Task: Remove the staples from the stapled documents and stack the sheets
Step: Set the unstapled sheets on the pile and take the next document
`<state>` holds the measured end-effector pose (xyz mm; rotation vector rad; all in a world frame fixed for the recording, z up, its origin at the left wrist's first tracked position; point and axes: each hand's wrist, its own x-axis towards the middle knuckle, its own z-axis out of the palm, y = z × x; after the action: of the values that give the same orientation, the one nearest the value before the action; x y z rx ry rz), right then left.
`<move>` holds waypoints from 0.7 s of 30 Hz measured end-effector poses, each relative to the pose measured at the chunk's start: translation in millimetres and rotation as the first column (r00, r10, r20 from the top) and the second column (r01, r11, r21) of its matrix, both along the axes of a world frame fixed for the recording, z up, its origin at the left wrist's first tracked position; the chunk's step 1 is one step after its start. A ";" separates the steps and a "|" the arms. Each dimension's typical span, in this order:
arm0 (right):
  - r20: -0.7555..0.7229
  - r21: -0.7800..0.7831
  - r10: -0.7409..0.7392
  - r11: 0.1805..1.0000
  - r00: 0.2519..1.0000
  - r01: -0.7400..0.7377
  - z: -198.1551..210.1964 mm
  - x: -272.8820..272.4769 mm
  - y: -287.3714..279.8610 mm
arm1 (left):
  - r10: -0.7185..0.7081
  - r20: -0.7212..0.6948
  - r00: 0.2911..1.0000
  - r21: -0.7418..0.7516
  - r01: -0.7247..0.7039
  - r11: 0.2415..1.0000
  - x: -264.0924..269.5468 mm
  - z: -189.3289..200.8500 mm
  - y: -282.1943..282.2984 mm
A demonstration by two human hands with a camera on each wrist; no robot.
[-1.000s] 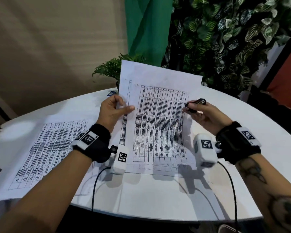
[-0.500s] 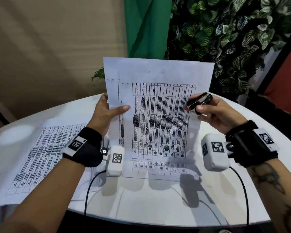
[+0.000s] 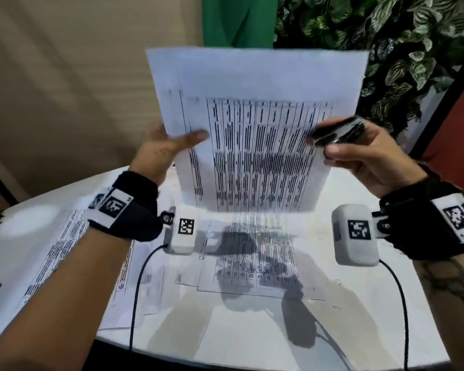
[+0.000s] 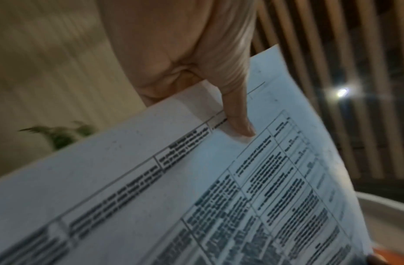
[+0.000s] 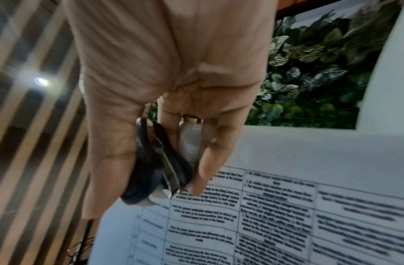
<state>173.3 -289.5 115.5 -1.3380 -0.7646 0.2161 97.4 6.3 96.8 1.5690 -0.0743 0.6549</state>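
White paper fills the middle of the scene: the person holds a document upright above the round white surface, with its printed table facing them. It looks like at least two sheets, because a second edge shows on the left side, slightly shifted from the front sheet.

The left hand grips the left edge of the document. Its thumb lies across the front of the paper and the other fingers are behind the sheets, so I cannot see them from the head view. In the left wrist view the thumb presses flat on the paper near the table lines.

The right hand is at the right edge of the document. Its fingers are curled around a black staple remover, which has a metal part between the black handles, seen in the right wrist view. One fingertip of this hand touches the front of the paper. I cannot tell if this hand also pinches the sheet.

Below the raised document, more printed sheets lie flat on the surface, partly in the shadow of the hands. Another group of printed pages lies to the left, under the left forearm. Green leaves are behind the surface.
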 end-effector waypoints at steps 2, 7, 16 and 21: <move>0.053 0.045 0.024 0.999 0.998 -0.027 12.4 -5.6 -3.8 | -0.006 0.042 0.999 0.010 0.006 1.000 -2.0 16.4 1.4; 0.027 0.042 -0.030 0.999 0.999 0.029 -17.2 -14.1 -7.4 | -0.009 -0.004 1.000 0.095 0.010 0.995 -11.2 -2.3 -0.1; -0.191 -0.172 -0.078 0.984 0.979 0.045 -84.2 -48.1 -14.8 | 0.031 -0.298 0.954 0.001 -0.032 0.999 -39.5 -67.3 -4.0; -0.220 -0.181 -0.049 0.983 0.974 0.008 -90.8 -61.5 -23.2 | 0.271 -0.046 0.961 0.136 -0.263 0.955 -53.0 -50.5 -20.5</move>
<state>111.7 -312.7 24.7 -1.4647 -0.5444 0.4142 44.4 -14.2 46.2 1.7405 0.1498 0.8236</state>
